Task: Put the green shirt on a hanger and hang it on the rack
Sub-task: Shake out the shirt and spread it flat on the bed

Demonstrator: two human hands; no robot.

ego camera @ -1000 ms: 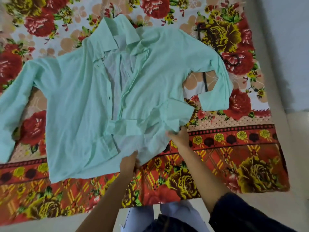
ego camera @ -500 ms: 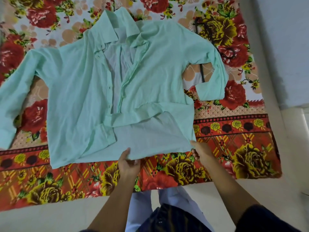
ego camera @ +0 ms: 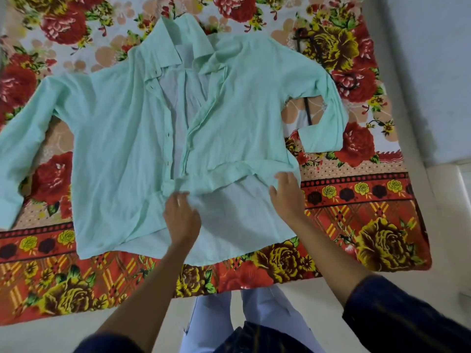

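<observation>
The mint green shirt (ego camera: 122,138) lies face up and unbuttoned on the bed, collar at the far side. Its right front panel is folded up, so the pale inside of the back (ego camera: 239,220) shows. My left hand (ego camera: 182,220) rests on the fabric at the near end of that fold, fingers pointing away, blurred. With straight fingers my right hand (ego camera: 286,197) touches the folded edge near the shirt's right side. A black hanger (ego camera: 309,110) lies mostly under the bent right sleeve; only its thin bar and hook (ego camera: 349,84) show.
A floral bedsheet (ego camera: 369,225) in red and yellow covers the bed. Pale floor and a wall run along the right side (ego camera: 433,72). My legs in light trousers (ego camera: 216,314) stand at the near edge. No rack is in view.
Both hands have left the shirt's lower hem and moved up onto the folded front panel. The back panel now lies flat toward me.
</observation>
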